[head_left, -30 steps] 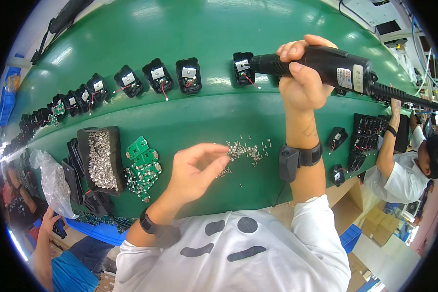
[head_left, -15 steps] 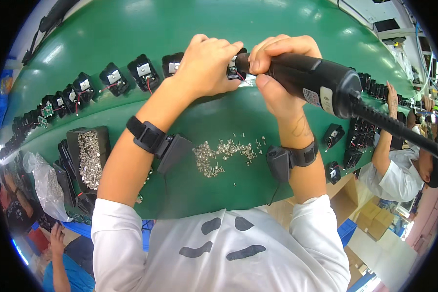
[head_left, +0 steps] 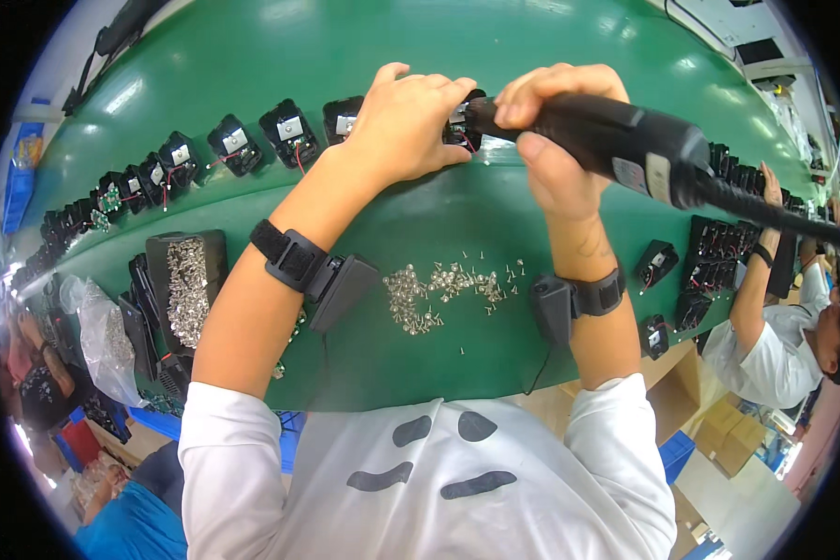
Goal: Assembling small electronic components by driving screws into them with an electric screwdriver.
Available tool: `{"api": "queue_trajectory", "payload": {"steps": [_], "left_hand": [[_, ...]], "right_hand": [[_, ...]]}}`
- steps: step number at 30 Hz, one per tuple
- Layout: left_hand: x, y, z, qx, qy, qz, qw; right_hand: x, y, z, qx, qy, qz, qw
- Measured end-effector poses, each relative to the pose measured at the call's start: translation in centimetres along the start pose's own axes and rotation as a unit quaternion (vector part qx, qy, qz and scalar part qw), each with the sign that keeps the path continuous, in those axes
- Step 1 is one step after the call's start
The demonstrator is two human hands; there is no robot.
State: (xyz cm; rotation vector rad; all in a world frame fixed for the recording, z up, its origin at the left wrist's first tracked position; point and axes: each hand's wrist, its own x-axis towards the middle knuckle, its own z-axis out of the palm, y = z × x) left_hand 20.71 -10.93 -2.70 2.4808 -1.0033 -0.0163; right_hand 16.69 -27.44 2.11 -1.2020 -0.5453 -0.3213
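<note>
My right hand (head_left: 569, 126) is wrapped round a black electric screwdriver (head_left: 621, 145), which lies almost level. Its tip points left at a black plastic housing (head_left: 455, 137) with a silver metal plate and a red wire. My left hand (head_left: 409, 126) holds that housing on the green table, fingers over its far side and thumb on the near side. The hand covers part of the housing, and the exact spot under the bit is hidden. Loose silver screws (head_left: 413, 303) lie in a pile on the table between my forearms.
Similar black housings (head_left: 287, 133) line up leftward across the green table (head_left: 364, 373). A black box of screws (head_left: 213, 247) and a clear plastic bag (head_left: 107, 341) lie left. More housings (head_left: 705, 257) stand right, near another person's arm (head_left: 754, 280). The screwdriver's cord (head_left: 775, 217) runs right.
The whole view has shifted slightly to the right. My right hand and the screwdriver have drawn back a little to the right, while my left hand stays on the housing.
</note>
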Motion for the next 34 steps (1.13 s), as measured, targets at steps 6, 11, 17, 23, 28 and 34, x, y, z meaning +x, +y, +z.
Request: {"api": "queue_trajectory", "payload": {"steps": [6,11,17,23,28,34], "left_hand": [[-1.4,0.3,0.1,0.073,0.025,-0.025,0.997],[-7.2,2.8,-6.8,-0.055,0.123,-0.009,0.991],[-21.6,6.2,-11.4,0.044,-0.004,-0.253,0.966],[-24.8,7.2,-8.4,0.069,-0.013,-0.299,0.952],[-24.7,6.9,-8.3,0.087,0.077,-0.237,0.964],[-21.2,6.1,-6.4,0.060,0.124,-0.175,0.975]], "right_hand": [[-0.5,-3.8,1.6,-0.047,0.093,-0.037,0.994],[-2.6,-6.0,-2.3,-0.200,0.139,0.056,0.968],[-7.3,-2.2,-5.7,-0.133,0.228,0.070,0.962],[-8.2,-0.8,-5.9,-0.152,0.240,0.101,0.953],[-7.4,-1.5,-4.9,-0.175,0.231,0.072,0.954],[-7.5,-1.7,-5.2,-0.153,0.199,0.035,0.967]]}}
